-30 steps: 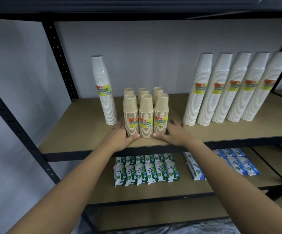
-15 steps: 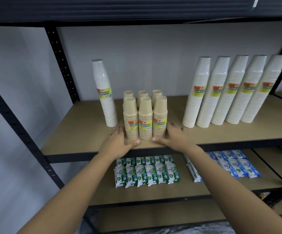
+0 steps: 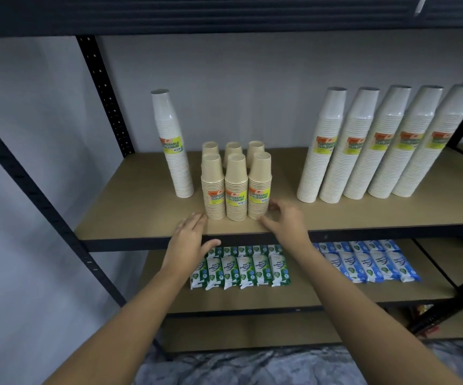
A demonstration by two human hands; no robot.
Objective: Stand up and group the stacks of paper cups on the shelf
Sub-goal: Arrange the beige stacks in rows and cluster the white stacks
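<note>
Currently catalogued, upper shelf (image 3: 147, 218):
Brown cup stacks (image 3: 235, 187): six short stacks, two rows of three, upright and touching, near the front edge, left of centre.
Single white stack (image 3: 172, 145): tall, upright, just left of the brown group, apart from it.
White row (image 3: 385, 145): five tall stacks at the right, leaning against one another, well apart from the rest.
Handling, judged: paper, very light, thin-walled, easily crushed; film wrap looks slick. Tall stacks are top-heavy and likely to topple if pushed high up.
Hold, judged: low on the stack, palm and fingers round the base, or both hands at either flank to slide a group.
Left hand (image 3: 190, 240): fingers spread and empty, over the shelf edge just left of the brown stacks, not touching them.
Right hand (image 3: 285, 220): fingers loosely curled, empty, beside the rightmost brown stack; contact cannot be told.
Obstructions: dark upright post (image 3: 105, 98) behind at the left; bare board between the groups.
Lower shelf: green wipe packs (image 3: 241, 268), blue wipe packs (image 3: 369, 265), lying flat, out of the way.
</note>
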